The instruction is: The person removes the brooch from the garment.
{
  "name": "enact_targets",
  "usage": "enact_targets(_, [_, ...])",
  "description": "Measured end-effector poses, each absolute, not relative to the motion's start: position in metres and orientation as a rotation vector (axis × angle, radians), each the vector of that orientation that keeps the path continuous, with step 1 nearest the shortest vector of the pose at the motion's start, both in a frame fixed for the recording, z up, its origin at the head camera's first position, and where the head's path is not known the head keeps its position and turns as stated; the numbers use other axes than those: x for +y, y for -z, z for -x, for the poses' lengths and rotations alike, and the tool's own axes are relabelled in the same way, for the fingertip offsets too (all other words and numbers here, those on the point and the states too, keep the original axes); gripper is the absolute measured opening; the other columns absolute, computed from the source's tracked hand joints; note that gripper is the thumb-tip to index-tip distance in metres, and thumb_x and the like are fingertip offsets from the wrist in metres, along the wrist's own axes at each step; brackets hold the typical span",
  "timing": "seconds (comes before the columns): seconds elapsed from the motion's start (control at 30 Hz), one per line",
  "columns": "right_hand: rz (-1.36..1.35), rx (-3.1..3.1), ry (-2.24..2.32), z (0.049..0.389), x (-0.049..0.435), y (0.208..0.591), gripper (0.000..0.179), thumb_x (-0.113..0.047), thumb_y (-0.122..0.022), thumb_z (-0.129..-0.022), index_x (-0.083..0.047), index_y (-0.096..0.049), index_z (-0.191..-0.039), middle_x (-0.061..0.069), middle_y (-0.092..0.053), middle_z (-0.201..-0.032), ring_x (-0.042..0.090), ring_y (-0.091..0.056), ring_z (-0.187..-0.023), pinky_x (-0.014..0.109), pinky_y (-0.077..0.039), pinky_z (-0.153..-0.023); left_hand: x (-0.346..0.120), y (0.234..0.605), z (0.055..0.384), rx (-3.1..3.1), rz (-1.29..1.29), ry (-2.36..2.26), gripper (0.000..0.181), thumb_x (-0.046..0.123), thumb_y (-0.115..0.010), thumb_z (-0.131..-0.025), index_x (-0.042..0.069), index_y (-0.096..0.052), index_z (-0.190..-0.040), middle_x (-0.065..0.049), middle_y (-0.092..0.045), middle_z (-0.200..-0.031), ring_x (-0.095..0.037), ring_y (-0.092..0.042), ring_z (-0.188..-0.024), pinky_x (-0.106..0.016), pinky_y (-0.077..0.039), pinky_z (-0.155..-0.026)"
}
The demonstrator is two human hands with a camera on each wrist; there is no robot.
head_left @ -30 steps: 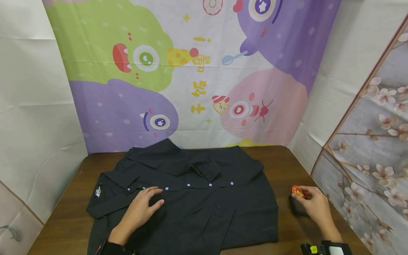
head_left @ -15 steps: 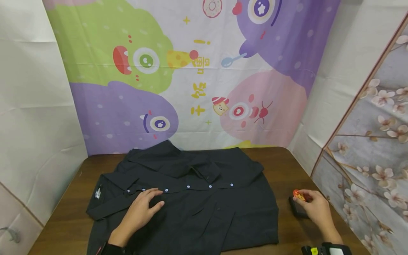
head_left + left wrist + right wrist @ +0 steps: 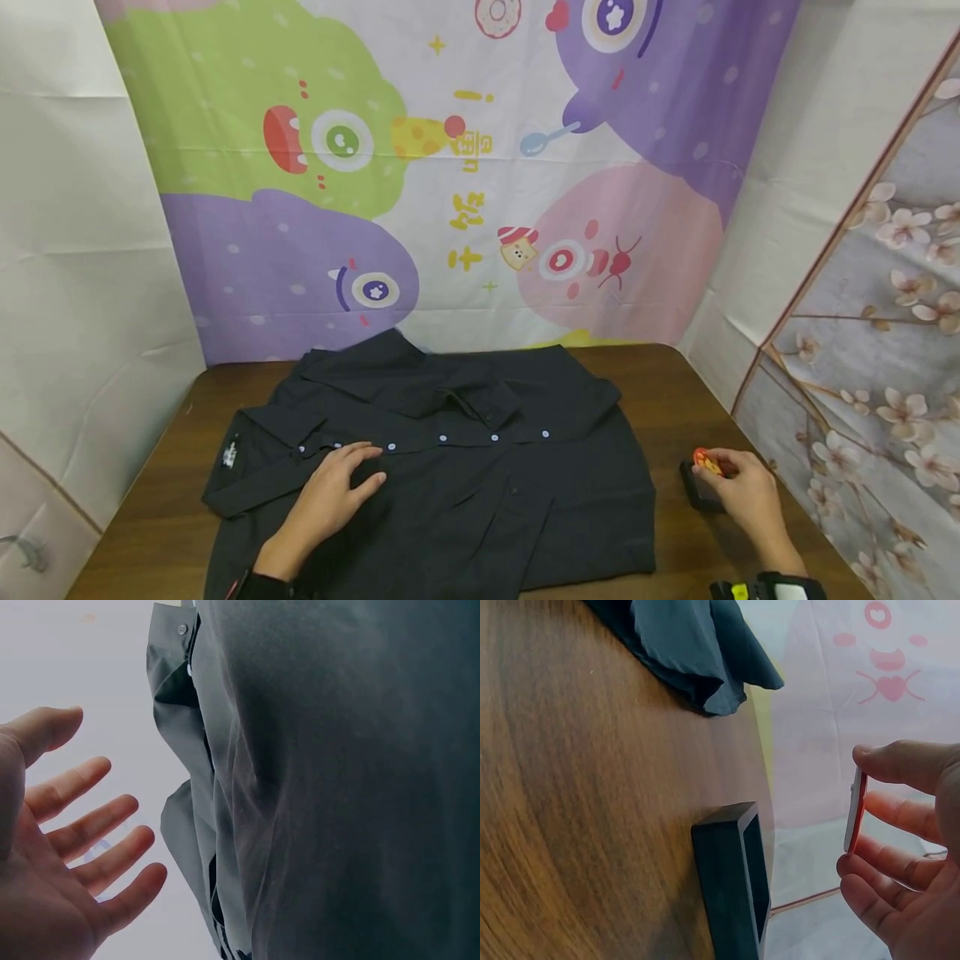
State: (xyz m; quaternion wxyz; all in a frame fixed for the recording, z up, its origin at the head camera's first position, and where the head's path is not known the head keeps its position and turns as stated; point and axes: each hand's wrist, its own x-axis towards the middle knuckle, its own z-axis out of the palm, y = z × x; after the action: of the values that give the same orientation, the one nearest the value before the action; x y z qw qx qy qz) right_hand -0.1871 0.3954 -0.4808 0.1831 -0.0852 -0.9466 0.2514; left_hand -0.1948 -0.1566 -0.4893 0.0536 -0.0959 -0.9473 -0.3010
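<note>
A black button-up shirt (image 3: 450,492) with white buttons lies spread on the brown table, its collar toward the back. My left hand (image 3: 327,496) hovers above the shirt's left part, fingers loosely spread, holding nothing; the left wrist view shows a gap between the hand (image 3: 82,847) and the cloth (image 3: 352,787). Over at the right, my right hand (image 3: 746,496) pinches a small flat round red badge (image 3: 707,462) with yellow markings. Edge-on in the right wrist view, the badge (image 3: 854,814) has a pale back and sits above a black open-topped box (image 3: 724,881), apart from it.
The black box (image 3: 697,492) stands on the table (image 3: 675,400) near its right edge. A cartoon-printed cloth (image 3: 450,317) hangs behind the table, with pale panels at both sides. A white patch (image 3: 230,454) marks the shirt's left sleeve.
My right hand has lowered slightly toward me with the badge, which now appears tilted more. The left hand and the shirt stay put.
</note>
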Motion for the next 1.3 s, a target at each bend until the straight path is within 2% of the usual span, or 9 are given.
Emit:
enact_targets(0.17, [0.284, -2.720, -0.713, 0.186, 0.397, 0.484, 0.037, -0.018, -0.081, -0.079, 0.006, -0.070, -0.104, 0.026, -0.064, -0.098, 0.036, -0.063, -0.088, 0.045, -0.049, -0.070, -0.157, 0.491, 0.195, -2.874, 0.299, 0.909, 0.038, 0.026, -0.068, -0.091, 0.009, -0.065, -0.125, -0.017, -0.058, -0.136, -0.040, -0.050, -0.128, -0.059, -0.040, -0.105])
enact_targets(0.6, [0.304, -2.762, -0.691, 0.184, 0.406, 0.496, 0.038, -0.021, -0.080, -0.079, 0.005, -0.070, -0.104, 0.026, -0.064, -0.098, 0.036, -0.063, -0.088, 0.043, -0.048, -0.067, -0.157, 0.494, 0.194, -2.868, 0.301, 0.911, 0.038, 0.026, -0.068, -0.091, 0.008, -0.065, -0.124, -0.017, -0.058, -0.135, -0.040, -0.050, -0.128, -0.059, -0.040, -0.105])
enact_targets(0.7, [0.290, -2.757, -0.675, 0.185, 0.407, 0.498, 0.037, -0.021, -0.080, -0.078, 0.005, -0.070, -0.103, 0.026, -0.064, -0.097, 0.036, -0.063, -0.086, 0.046, -0.048, -0.066, -0.157, 0.492, 0.194, -2.881, 0.296, 0.916, 0.037, 0.026, -0.067, -0.092, 0.009, -0.064, -0.125, -0.017, -0.057, -0.136, -0.040, -0.049, -0.129, -0.059, -0.039, -0.106])
enact_targets(0.93, [0.283, -2.779, -0.649, 0.186, 0.410, 0.501, 0.037, -0.018, -0.078, -0.077, 0.007, -0.070, -0.103, 0.030, -0.064, -0.101, 0.043, -0.062, -0.090, 0.055, -0.046, -0.074, -0.157, 0.493, 0.195, -2.882, 0.287, 0.913, 0.039, 0.027, -0.068, -0.091, 0.010, -0.064, -0.126, -0.017, -0.057, -0.136, -0.040, -0.049, -0.129, -0.060, -0.039, -0.105])
enact_targets(1.1, [0.307, -2.850, -0.653, 0.188, 0.413, 0.502, 0.040, -0.019, -0.076, -0.080, 0.008, -0.068, -0.107, 0.034, -0.061, -0.109, 0.049, -0.059, -0.098, 0.059, -0.045, -0.080, -0.158, 0.494, 0.196, -2.866, 0.293, 0.904, 0.039, 0.027, -0.068, -0.091, 0.009, -0.064, -0.125, -0.017, -0.057, -0.136, -0.041, -0.049, -0.129, -0.060, -0.040, -0.104])
enact_targets(1.3, [0.304, -2.922, -0.627, 0.188, 0.415, 0.505, 0.041, -0.021, -0.075, -0.082, 0.008, -0.067, -0.110, 0.038, -0.059, -0.115, 0.055, -0.056, -0.101, 0.061, -0.044, -0.083, -0.158, 0.494, 0.196, -2.879, 0.305, 0.908, 0.040, 0.030, -0.068, -0.091, 0.009, -0.064, -0.126, -0.018, -0.056, -0.137, -0.041, -0.048, -0.129, -0.061, -0.040, -0.104])
